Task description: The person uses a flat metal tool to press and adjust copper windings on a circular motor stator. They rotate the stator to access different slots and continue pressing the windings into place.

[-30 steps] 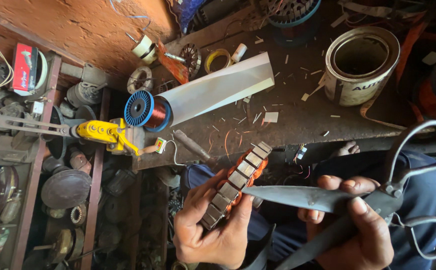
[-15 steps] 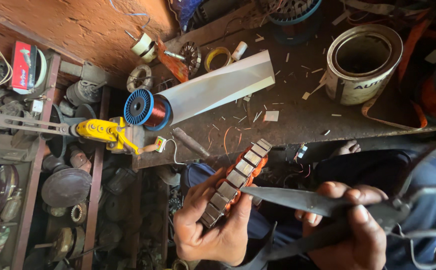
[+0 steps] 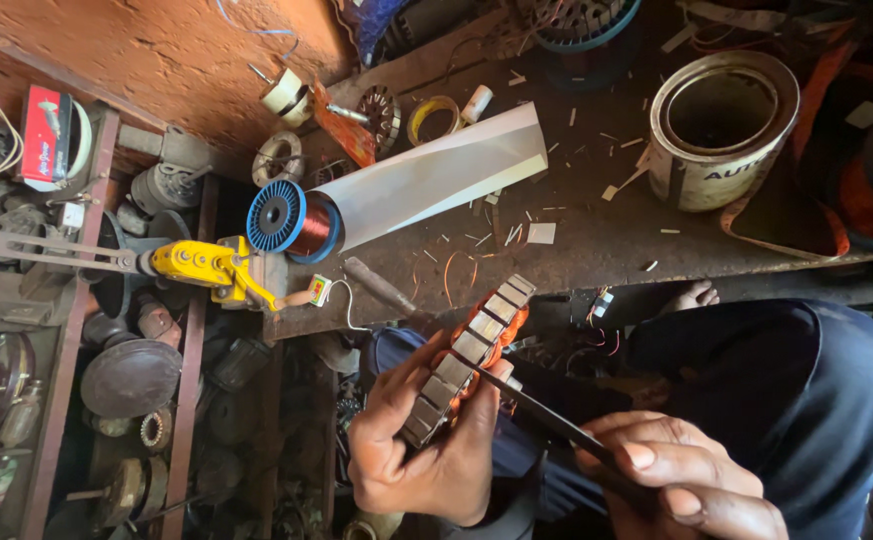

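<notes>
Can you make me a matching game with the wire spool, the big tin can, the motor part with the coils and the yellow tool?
Things:
1. wire spool
2. tin can
3. stator
4. yellow tool

Places:
A. held in the left hand
B. far right of the bench, open on top
C. by the paper roll's end
D. left of the bench edge

Pairs: 1-C, 2-B, 3-A, 4-D

— How many things sat in the fingers?
— One slotted stator (image 3: 468, 352) in the left hand (image 3: 426, 450), one pair of scissors (image 3: 556, 425) in the right hand (image 3: 691, 485).
— And beyond the fingertips?
— One copper wire spool (image 3: 294, 222), one tin can (image 3: 721, 130).
</notes>
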